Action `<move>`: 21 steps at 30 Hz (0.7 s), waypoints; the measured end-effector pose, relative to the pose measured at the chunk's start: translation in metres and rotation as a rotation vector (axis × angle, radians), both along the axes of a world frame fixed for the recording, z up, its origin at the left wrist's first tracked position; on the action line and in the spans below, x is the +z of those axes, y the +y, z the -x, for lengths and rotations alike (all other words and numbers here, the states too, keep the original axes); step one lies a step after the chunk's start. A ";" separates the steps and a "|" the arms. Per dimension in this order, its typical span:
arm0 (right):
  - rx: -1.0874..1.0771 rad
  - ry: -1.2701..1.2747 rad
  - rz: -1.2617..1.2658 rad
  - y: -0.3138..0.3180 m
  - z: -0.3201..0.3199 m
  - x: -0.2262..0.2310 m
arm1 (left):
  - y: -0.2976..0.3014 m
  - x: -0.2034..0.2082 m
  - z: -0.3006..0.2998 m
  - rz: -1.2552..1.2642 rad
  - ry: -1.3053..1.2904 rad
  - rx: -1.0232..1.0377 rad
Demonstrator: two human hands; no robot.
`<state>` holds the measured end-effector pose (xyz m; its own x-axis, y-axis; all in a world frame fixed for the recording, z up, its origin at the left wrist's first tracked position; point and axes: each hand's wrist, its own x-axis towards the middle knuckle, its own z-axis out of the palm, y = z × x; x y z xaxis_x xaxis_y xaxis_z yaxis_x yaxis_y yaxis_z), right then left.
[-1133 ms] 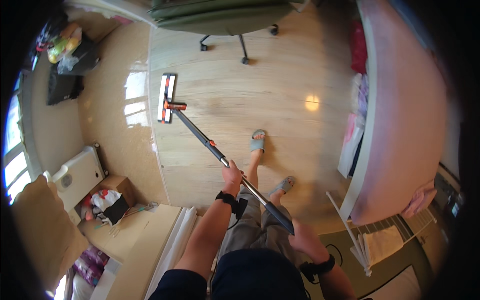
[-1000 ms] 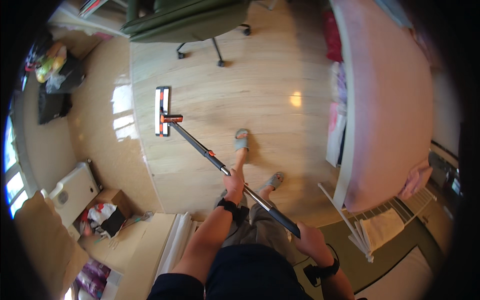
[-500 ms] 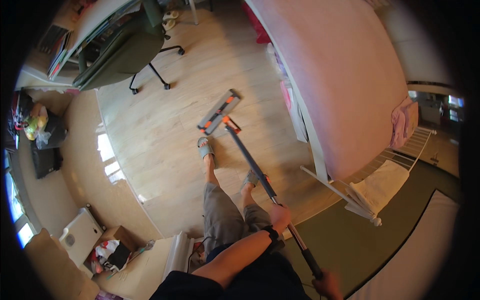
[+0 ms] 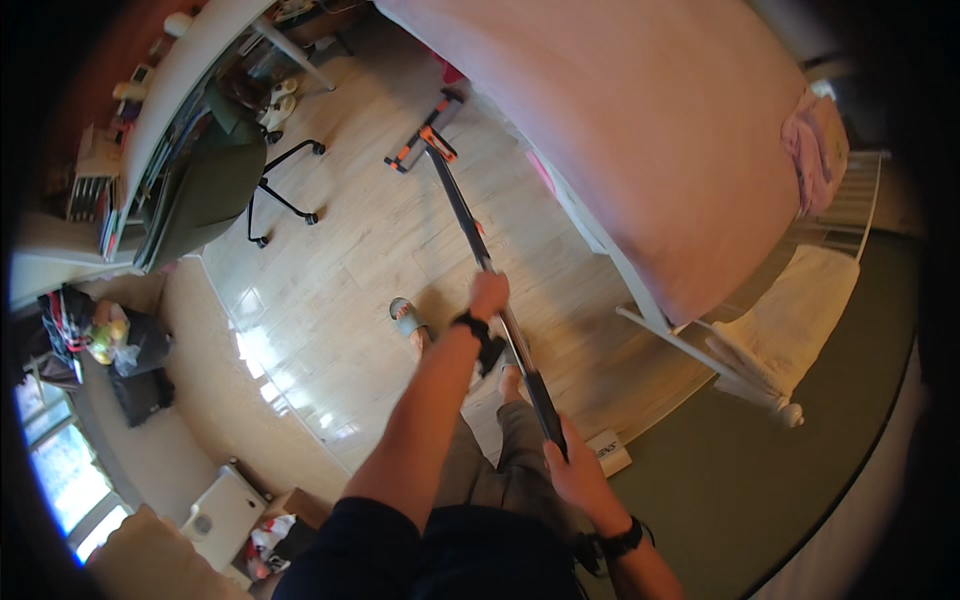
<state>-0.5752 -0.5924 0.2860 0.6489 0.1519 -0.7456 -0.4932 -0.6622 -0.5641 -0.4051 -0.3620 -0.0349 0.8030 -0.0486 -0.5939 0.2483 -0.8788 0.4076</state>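
Orange-trimmed, the flat mop head point(image 4: 421, 132) lies farther from the left slipper point(image 4: 406, 317) than a moment ago, near the pink bed point(image 4: 640, 150) at upper centre, apparently reaching fresh floor point(image 4: 360, 230), the left hand point(image 4: 488, 293) wrapped round its pole point(image 4: 514, 332) and the right hand point(image 4: 578, 470) round its handle point(image 4: 543, 405).

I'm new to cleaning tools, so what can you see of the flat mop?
The flat mop has a long, narrow head, dark with orange parts, joined to the pole by an orange fitting. The pole looks dark near the head, then shiny metallic, ending in a dark grip. The mop slants, its head apparently on the wood-look floor near the bed. The left hand holds the pole midway; the right hand, the grip.
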 end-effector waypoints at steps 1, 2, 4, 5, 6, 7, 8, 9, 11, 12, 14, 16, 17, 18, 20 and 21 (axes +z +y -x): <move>0.014 -0.083 -0.014 0.004 -0.008 -0.016 | 0.008 -0.004 -0.015 -0.058 -0.065 0.069; -0.012 -0.102 -0.022 -0.001 -0.014 -0.024 | 0.015 -0.009 -0.027 -0.051 0.044 -0.100; -0.102 -0.012 -0.043 -0.019 -0.002 -0.019 | -0.009 -0.016 -0.018 0.040 0.158 0.137; -0.155 0.073 -0.063 -0.039 0.003 -0.014 | -0.027 -0.019 -0.008 -0.019 0.101 0.006; -0.207 0.149 -0.103 -0.062 0.010 -0.008 | -0.054 -0.019 0.015 -0.165 -0.065 -0.302; -0.275 0.212 -0.099 -0.086 0.023 0.005 | -0.085 -0.018 0.041 -0.170 -0.115 -0.350; -0.345 0.272 -0.115 -0.112 0.040 0.024 | -0.120 -0.014 0.071 -0.182 -0.116 -0.425; -0.421 0.385 -0.065 -0.134 0.058 0.040 | -0.157 -0.007 0.099 -0.189 -0.022 -0.446; -0.573 0.511 -0.121 -0.179 0.099 0.087 | -0.207 0.020 0.164 -0.078 -0.155 -0.585; -0.620 0.566 -0.089 -0.195 0.121 0.105 | -0.233 0.036 0.192 -0.017 -0.233 -0.649; -0.702 0.616 -0.009 -0.221 0.165 0.142 | -0.286 0.074 0.234 -0.049 -0.048 -0.668; -0.719 0.645 0.108 -0.233 0.214 0.176 | -0.320 0.118 0.271 -0.060 0.118 -0.721; -0.709 0.665 0.186 -0.236 0.240 0.198 | -0.324 0.138 0.285 -0.034 0.155 -0.765; -0.698 0.681 0.262 -0.236 0.263 0.213 | -0.330 0.160 0.297 -0.002 0.178 -0.820; -0.631 0.605 0.245 -0.229 0.305 0.241 | -0.338 0.205 0.312 0.099 0.249 -0.874; -0.594 0.571 0.238 -0.229 0.320 0.250 | -0.339 0.222 0.313 0.176 0.325 -0.829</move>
